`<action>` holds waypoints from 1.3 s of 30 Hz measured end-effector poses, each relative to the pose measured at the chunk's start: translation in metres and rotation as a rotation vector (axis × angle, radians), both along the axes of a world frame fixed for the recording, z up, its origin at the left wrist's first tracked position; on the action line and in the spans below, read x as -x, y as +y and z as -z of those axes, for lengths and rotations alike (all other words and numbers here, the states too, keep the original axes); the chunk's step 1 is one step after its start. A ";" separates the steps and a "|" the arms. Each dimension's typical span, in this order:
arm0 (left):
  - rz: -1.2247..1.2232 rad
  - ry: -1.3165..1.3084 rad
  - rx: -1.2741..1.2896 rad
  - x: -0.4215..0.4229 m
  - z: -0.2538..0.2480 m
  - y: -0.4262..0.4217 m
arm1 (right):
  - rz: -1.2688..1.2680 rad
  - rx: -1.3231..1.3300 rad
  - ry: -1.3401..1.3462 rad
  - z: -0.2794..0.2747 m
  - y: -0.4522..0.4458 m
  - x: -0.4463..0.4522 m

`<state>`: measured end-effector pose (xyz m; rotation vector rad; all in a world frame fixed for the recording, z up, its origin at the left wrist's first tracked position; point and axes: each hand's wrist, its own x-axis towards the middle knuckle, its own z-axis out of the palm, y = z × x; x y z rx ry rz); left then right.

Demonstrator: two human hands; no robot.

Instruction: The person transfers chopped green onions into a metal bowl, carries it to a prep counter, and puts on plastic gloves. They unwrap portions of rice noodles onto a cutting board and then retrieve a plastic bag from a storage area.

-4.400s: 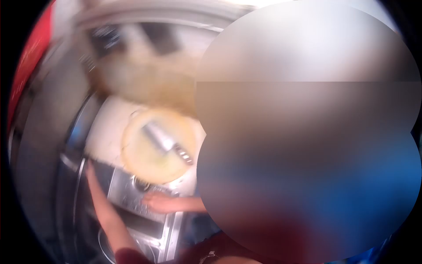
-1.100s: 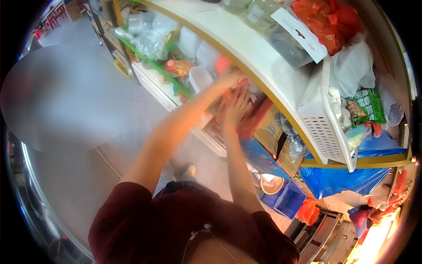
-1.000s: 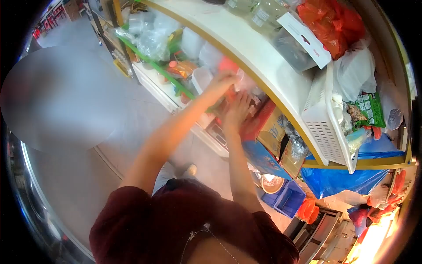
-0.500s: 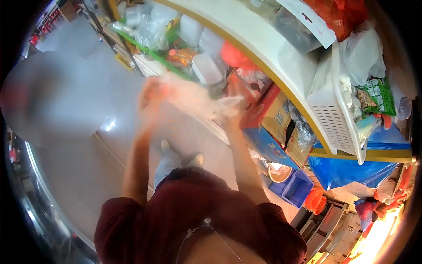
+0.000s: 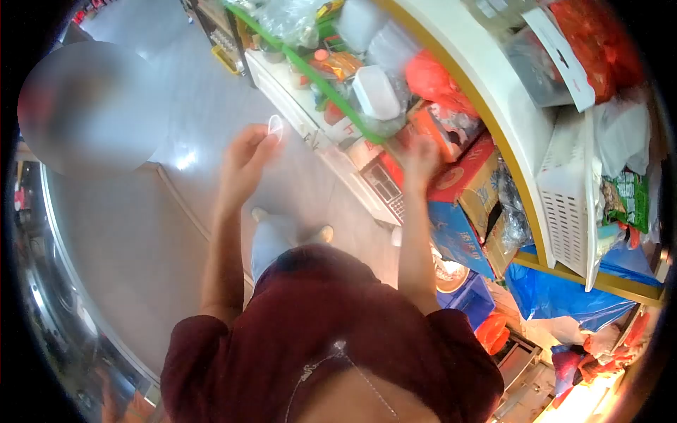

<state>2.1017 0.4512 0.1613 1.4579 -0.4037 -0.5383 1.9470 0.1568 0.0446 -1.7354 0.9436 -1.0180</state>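
Out over the floor, my left hand (image 5: 247,155) pinches a small clear round lid (image 5: 276,127) between thumb and fingers. My right hand (image 5: 422,161) is at the lower shelf, smeared by motion, so its fingers and anything in them cannot be made out. It is close to the end of a green bar (image 5: 324,88) and an orange-red box (image 5: 438,132). A white plastic container (image 5: 376,93) lies just beyond it among bags. Beside my right wrist is a red and blue cardboard box (image 5: 462,187).
A white shelf with a yellow edge (image 5: 486,106) curves past on the right, carrying a white perforated basket (image 5: 564,211). Below are blue plastic sheeting (image 5: 557,289) and a purple crate (image 5: 471,299). A metal counter edge (image 5: 77,289) runs along the left.
The whitish plastic bag between both hands is gone from them. My right hand has moved right to the shelf; my left now shows a clear lid. The view has shifted.
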 end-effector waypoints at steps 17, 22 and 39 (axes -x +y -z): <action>0.006 0.087 -0.071 -0.128 0.055 0.143 | 0.204 -0.528 -0.337 -0.044 -0.017 -0.015; 0.048 0.052 -0.098 -0.170 0.040 0.149 | 0.043 -0.418 0.069 -0.062 0.055 -0.071; -0.149 -0.008 -0.185 -0.441 -0.019 0.173 | -1.381 -0.491 0.237 -0.148 0.288 -0.585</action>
